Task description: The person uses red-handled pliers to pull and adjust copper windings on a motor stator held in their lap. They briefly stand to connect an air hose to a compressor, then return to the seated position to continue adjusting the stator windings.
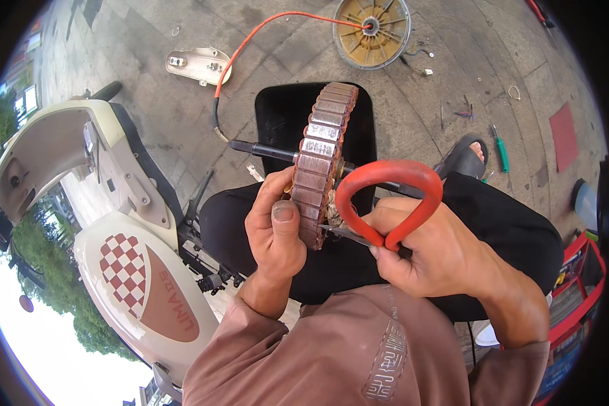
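Upright above my lap stands a motor stator [314,164], a thick ring of rusty metal teeth with copper windings at its edge and a dark shaft [267,150] through its middle. My left hand [275,227] grips its near left rim, thumb on the teeth. Closed around large scissors [434,193] with red loop handles, my right hand [419,247] is right of the stator. The scissor blades point left, and their tips meet the stator's lower right side by the windings. Whether they touch a wire is too small to tell.
A pale scooter [125,277] stands close on the left. Ahead are a black stool [277,108], a round motor cover [389,44] with an orange cable [257,30], and a cream cover plate [199,64]. A green screwdriver [501,152] and a red-framed tool bag [592,298] are at right.
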{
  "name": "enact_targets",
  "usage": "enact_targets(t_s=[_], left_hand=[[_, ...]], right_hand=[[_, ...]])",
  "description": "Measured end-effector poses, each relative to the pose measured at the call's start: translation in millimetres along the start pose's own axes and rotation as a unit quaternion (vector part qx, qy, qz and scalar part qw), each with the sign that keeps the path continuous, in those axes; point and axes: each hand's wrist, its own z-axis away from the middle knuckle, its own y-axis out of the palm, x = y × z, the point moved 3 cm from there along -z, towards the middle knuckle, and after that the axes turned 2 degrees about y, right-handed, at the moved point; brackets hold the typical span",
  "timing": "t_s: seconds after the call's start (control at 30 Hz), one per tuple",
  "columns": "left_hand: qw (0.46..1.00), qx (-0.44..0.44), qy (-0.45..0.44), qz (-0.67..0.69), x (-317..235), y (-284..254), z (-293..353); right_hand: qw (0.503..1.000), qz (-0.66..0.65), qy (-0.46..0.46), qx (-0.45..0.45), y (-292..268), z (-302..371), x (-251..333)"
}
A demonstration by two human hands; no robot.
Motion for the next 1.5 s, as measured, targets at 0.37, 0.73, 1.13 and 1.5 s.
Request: enact_targets(t_s=[0.37, 0.73, 1.13, 1.5], left_hand=[[1.0, -0.016, 0.007, 0.012, 4, -1, 0], [0.999, -0.013, -0.037, 0.013, -7, 6, -2], [0.999, -0.021, -0.007, 0.023, 5, 1, -2], [0.999, -0.018, -0.031, 0.022, -5, 6, -2]], right_hand=[[0.999, -0.049, 0.002, 0.01, 1, -2, -2], [0.999, 0.033, 0.019, 0.017, 4, -3, 5], [0.994, -0.109, 0.02, 0.009, 6, -2, -10], [0.998, 0.009, -0.06, -0.033, 12, -3, 0]])
